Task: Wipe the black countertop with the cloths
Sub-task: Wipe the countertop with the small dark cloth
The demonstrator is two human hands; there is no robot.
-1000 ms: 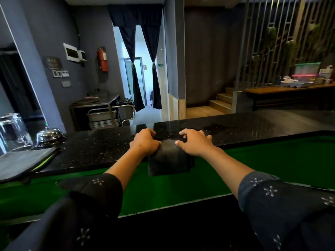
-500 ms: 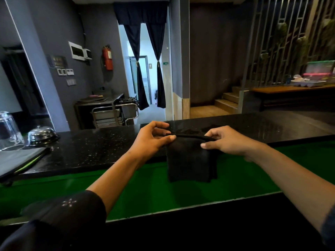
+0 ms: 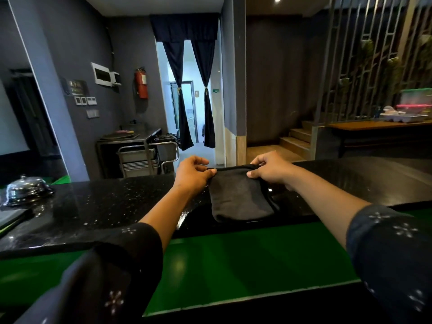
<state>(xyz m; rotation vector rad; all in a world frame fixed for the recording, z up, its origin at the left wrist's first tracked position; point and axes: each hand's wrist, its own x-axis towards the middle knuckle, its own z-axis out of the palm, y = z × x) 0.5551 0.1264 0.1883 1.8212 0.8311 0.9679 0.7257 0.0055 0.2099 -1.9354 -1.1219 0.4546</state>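
Note:
A dark grey folded cloth [image 3: 238,197] hangs over the middle of the black speckled countertop [image 3: 98,206], its lower fold resting on the surface. My left hand [image 3: 192,175] pinches the cloth's top left corner. At the top right corner my right hand [image 3: 271,169] pinches the same upper edge, which is stretched level between the two hands. Both forearms reach forward over the green lower counter [image 3: 245,260].
A chrome dome bell [image 3: 24,189] stands at the countertop's left end, next to a dark flat pad [image 3: 10,217]. Beyond the counter are a metal trolley [image 3: 140,155], a curtained doorway, steps, and a wooden table [image 3: 378,125] with containers at the right.
The cloth lay draped over the counter edge under both hands, then was lifted by its top corners. It now hangs further back over the black top, and the view has tilted up.

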